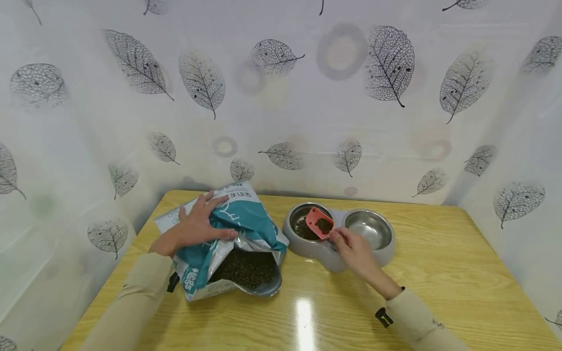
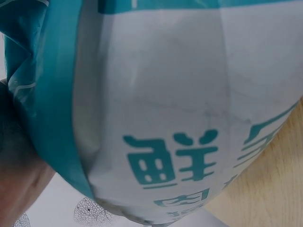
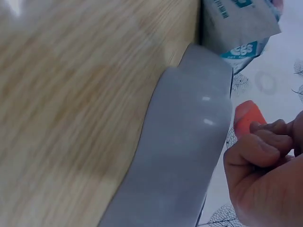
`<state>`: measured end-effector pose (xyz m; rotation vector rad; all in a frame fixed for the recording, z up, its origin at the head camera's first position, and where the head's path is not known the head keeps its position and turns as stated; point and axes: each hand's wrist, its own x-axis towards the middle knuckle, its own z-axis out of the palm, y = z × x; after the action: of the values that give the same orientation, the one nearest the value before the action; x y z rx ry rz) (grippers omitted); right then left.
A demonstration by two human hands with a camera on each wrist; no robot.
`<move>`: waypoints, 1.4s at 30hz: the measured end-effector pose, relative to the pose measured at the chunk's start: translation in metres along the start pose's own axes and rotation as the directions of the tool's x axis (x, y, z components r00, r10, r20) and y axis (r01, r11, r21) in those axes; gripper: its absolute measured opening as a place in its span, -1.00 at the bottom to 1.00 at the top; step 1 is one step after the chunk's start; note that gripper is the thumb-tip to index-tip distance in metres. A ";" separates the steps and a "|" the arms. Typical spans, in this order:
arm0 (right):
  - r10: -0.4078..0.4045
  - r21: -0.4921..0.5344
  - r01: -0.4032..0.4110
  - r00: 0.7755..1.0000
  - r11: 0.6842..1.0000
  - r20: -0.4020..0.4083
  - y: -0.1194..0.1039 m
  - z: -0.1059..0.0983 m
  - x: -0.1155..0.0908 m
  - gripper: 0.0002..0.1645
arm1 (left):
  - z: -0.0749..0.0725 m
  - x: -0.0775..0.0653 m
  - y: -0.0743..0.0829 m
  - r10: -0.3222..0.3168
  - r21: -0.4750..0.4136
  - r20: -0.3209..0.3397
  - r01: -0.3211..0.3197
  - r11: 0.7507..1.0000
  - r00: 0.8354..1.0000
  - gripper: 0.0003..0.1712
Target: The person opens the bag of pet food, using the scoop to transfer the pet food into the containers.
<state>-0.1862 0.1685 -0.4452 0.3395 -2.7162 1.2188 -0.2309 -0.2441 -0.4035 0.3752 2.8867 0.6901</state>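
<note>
Red scoop (image 1: 313,221) points forward-left, long axis slanting from the right hand (image 1: 357,254).

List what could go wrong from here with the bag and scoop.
1. Bag spill: the mouth of the bag gapes toward the person, with kibble near the opening; pressure from the left hand might push some onto the table.
2. Scoop spill: the right hand holds the loaded red scoop over the bowl that already holds kibble; a hasty tip could scatter pieces past the rim.
</note>
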 end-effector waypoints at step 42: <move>-0.255 0.367 0.131 0.914 0.921 0.315 -0.015 0.000 -0.031 -0.72 | 0.002 0.000 0.000 0.003 -0.004 -0.008 -0.003 1.000 1.000 0.23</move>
<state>-0.1528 0.1637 -0.4415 0.9403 -2.6471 1.7074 -0.2305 -0.2434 -0.4049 0.3774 2.8921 0.6992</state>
